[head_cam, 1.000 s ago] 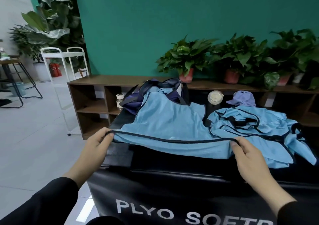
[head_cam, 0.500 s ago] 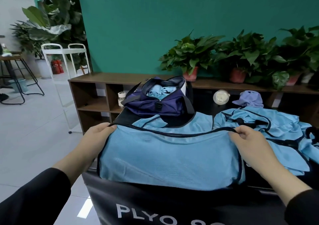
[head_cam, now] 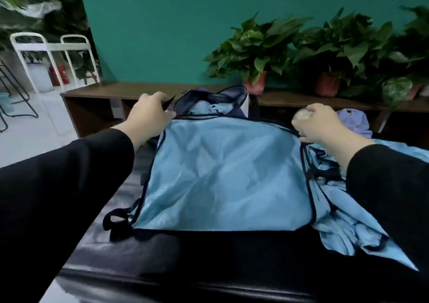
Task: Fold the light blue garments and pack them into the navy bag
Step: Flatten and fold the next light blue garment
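Head view: left hand (head_cam: 148, 114) and right hand (head_cam: 318, 124) gripping garment (head_cam: 222, 175) far corners mid-fold; pile (head_cam: 343, 223) waiting; navy bag (head_cam: 213, 103) partly filled.

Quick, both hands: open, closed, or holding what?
Left hand: gripping the far left corner of the garment.
Right hand: gripping its far right corner.
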